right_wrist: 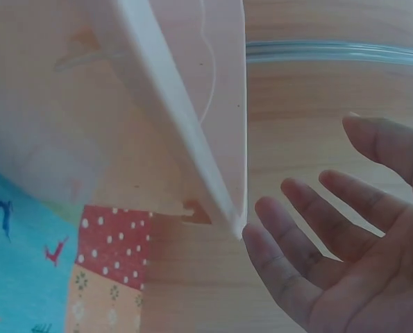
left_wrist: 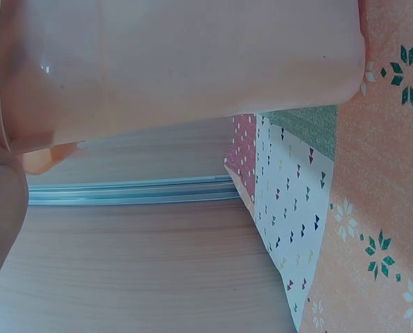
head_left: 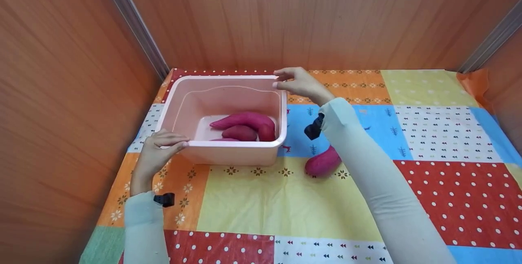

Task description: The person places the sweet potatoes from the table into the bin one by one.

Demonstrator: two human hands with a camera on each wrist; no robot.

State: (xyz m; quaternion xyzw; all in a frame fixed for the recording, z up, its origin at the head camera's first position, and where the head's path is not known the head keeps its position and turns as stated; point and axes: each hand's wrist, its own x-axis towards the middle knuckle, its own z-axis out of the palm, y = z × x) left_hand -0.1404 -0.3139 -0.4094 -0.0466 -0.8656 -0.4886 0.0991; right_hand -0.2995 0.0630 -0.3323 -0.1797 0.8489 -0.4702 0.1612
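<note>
Three sweet potatoes (head_left: 244, 125) lie in the pink tub (head_left: 228, 151) on the tabletop (head_left: 285, 198); a fourth (head_left: 322, 162) rests just right of it. My left hand (head_left: 157, 151) pinches the tub's near-left rim. My right hand (head_left: 299, 82), fingers spread, touches the far-right corner.

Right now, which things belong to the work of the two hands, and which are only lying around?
In hand:
- pink tub
- left hand, gripping the tub's near left corner
- right hand, open at its far right corner
- sweet potatoes in the tub

Lying about:
- one sweet potato on the cloth beside the tub
- patchwork tablecloth
</note>
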